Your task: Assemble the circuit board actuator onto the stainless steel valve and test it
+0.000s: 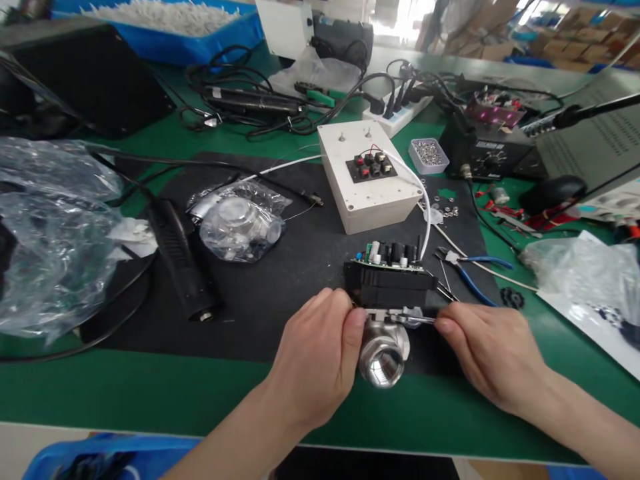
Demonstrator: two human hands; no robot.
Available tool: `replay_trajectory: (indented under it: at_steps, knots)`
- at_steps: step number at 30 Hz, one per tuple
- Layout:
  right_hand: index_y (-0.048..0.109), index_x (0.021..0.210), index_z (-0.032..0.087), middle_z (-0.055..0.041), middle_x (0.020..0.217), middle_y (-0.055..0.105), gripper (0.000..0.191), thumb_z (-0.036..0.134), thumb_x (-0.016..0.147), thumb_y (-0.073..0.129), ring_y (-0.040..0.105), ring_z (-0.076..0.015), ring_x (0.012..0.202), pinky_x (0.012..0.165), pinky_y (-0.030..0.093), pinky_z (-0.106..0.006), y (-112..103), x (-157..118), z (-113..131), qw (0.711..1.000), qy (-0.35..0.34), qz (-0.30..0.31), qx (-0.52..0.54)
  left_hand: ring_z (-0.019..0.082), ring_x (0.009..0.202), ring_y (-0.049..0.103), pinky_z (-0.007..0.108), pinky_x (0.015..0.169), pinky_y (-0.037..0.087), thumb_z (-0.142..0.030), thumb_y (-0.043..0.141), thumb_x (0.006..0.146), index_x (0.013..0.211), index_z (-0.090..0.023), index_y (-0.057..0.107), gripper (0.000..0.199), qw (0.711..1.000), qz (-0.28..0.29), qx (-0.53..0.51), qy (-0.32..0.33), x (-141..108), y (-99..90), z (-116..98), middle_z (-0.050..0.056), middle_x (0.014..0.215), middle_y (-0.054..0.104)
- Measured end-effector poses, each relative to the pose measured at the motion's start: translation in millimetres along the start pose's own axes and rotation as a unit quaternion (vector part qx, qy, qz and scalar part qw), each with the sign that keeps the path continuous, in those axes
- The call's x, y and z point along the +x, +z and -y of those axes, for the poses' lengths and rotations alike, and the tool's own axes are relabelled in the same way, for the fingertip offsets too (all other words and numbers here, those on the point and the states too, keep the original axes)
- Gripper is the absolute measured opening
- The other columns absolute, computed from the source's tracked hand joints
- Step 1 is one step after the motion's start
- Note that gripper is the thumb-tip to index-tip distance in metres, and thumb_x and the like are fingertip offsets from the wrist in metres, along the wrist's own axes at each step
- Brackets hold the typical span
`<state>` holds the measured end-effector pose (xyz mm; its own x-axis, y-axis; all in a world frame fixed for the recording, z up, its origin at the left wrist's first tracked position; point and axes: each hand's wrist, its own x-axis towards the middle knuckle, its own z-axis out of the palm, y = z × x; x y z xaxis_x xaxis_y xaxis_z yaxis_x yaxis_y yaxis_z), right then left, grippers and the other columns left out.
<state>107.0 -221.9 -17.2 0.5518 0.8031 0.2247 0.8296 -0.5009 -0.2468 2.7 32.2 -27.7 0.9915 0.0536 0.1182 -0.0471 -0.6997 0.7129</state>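
A motorised ball valve stands in front of me: a shiny metal valve body below a black actuator housing with an exposed circuit board on top. My left hand is closed around the left side of the valve, its thumb by the joint under the housing. In the closed fingers of my right hand is a slim silver wrench, its head at the joint between housing and valve body. The wrench's far end is partly hidden. A white cable runs from the board towards a white switch box.
Behind the valve sits the white switch box. Blue-handled cutters lie to the right, near a tub of small screws. Leftward are a bagged valve, a black electric screwdriver and plastic bags.
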Motion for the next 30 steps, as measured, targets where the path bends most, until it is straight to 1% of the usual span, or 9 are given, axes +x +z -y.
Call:
replay_trajectory:
  at_steps: [3, 7, 10, 14, 17, 20, 23, 27, 30]
  knots:
    - [0.051, 0.081, 0.022, 0.0029, 0.063, 0.053, 0.039, 0.032, 0.116, 0.038, 0.053, -0.0145, 0.054, 0.059, 0.033, -0.03, 10.0, -0.7, -4.2, 0.999, 0.014, 0.019, 0.04, 0.022, 0.077, 0.048, 0.039, 0.072, 0.037, -0.035, 0.027, 0.114, 0.085, -0.024, 0.045, 0.035, 1.0, -0.003, 0.01, 0.003, -0.2, 0.1, -0.1, 0.003, 0.082, 0.052]
    - [0.053, 0.081, 0.021, -0.0004, 0.067, 0.059, 0.044, 0.037, 0.117, 0.032, 0.059, -0.0173, 0.06, 0.062, 0.032, -0.033, 6.8, 4.5, 4.0, 0.998, 0.037, 0.041, -0.005, 0.022, 0.081, 0.05, 0.039, 0.076, 0.039, -0.035, 0.027, 0.115, 0.084, -0.024, 0.045, 0.037, 0.999, -0.02, 0.045, -0.004, -2.9, 2.1, 3.4, 0.003, 0.082, 0.051]
    - [0.056, 0.084, 0.021, -0.0024, 0.072, 0.064, 0.045, 0.042, 0.117, 0.035, 0.064, -0.0195, 0.066, 0.064, 0.033, -0.033, -4.9, 8.1, 14.1, 0.996, 0.067, 0.054, -0.021, 0.022, 0.084, 0.051, 0.038, 0.079, 0.039, -0.035, 0.028, 0.116, 0.084, -0.023, 0.046, 0.039, 0.997, -0.04, 0.061, 0.005, -5.0, 3.1, 6.1, 0.003, 0.083, 0.052]
    - [0.064, 0.092, 0.021, -0.0036, 0.083, 0.072, 0.039, 0.047, 0.114, 0.044, 0.068, -0.0204, 0.075, 0.067, 0.042, -0.032, -26.6, -2.0, 19.0, 0.988, 0.132, 0.056, 0.059, 0.021, 0.092, 0.054, 0.038, 0.087, 0.041, -0.037, 0.036, 0.115, 0.087, -0.021, 0.054, 0.037, 0.994, -0.097, 0.056, 0.014, -12.2, -0.5, 2.1, 0.004, 0.092, 0.059]
    - [0.071, 0.11, 0.023, -0.0054, 0.099, 0.078, 0.031, 0.048, 0.111, 0.052, 0.073, -0.0212, 0.083, 0.069, 0.05, -0.031, -45.3, -18.5, 15.6, 0.977, 0.173, 0.018, 0.124, 0.021, 0.104, 0.06, 0.038, 0.096, 0.045, -0.037, 0.042, 0.114, 0.1, -0.02, 0.066, 0.032, 0.989, -0.141, -0.028, -0.022, -22.3, -3.1, -5.3, 0.005, 0.106, 0.067]
    - [0.072, 0.121, 0.028, -0.0049, 0.111, 0.079, 0.03, 0.051, 0.107, 0.06, 0.076, -0.0223, 0.09, 0.068, 0.055, -0.031, -64.1, -30.9, 14.9, 0.972, 0.19, -0.024, 0.137, 0.021, 0.117, 0.062, 0.038, 0.104, 0.047, -0.04, 0.042, 0.114, 0.113, -0.022, 0.071, 0.033, 0.98, -0.156, -0.101, -0.069, -34.6, 1.4, -14.3, 0.006, 0.12, 0.069]
    - [0.073, 0.118, 0.031, -0.002, 0.105, 0.08, 0.032, 0.057, 0.1, 0.068, 0.075, -0.0214, 0.08, 0.061, 0.054, -0.03, -80.4, -31.5, 24.2, 0.977, 0.173, -0.075, 0.101, 0.022, 0.128, 0.059, 0.04, 0.114, 0.045, -0.041, 0.044, 0.113, 0.128, -0.024, 0.07, 0.034, 0.974, -0.172, -0.121, -0.084, -45.5, 13.6, -24.4, 0.007, 0.133, 0.066]
    - [0.072, 0.105, 0.03, 0.0001, 0.08, 0.075, 0.032, 0.061, 0.098, 0.067, 0.063, -0.0181, 0.053, 0.051, 0.047, -0.031, -93.7, -18.8, 47.0, 0.98, 0.146, -0.127, 0.035, 0.025, 0.135, 0.055, 0.044, 0.118, 0.046, -0.041, 0.05, 0.111, 0.142, -0.024, 0.063, 0.038, 0.97, -0.211, -0.099, -0.077, -53.9, 31.8, -35.7, 0.01, 0.142, 0.06]
    - [0.067, 0.111, 0.029, -0.0015, 0.086, 0.078, 0.027, 0.054, 0.104, 0.061, 0.068, -0.0195, 0.056, 0.05, 0.045, -0.031, -97.6, -4.7, 64.1, 0.986, 0.109, -0.125, 0.006, 0.026, 0.136, 0.054, 0.045, 0.117, 0.048, -0.039, 0.054, 0.109, 0.147, -0.024, 0.059, 0.041, 0.968, -0.231, -0.08, -0.062, -56.0, 40.4, -37.8, 0.011, 0.144, 0.058]
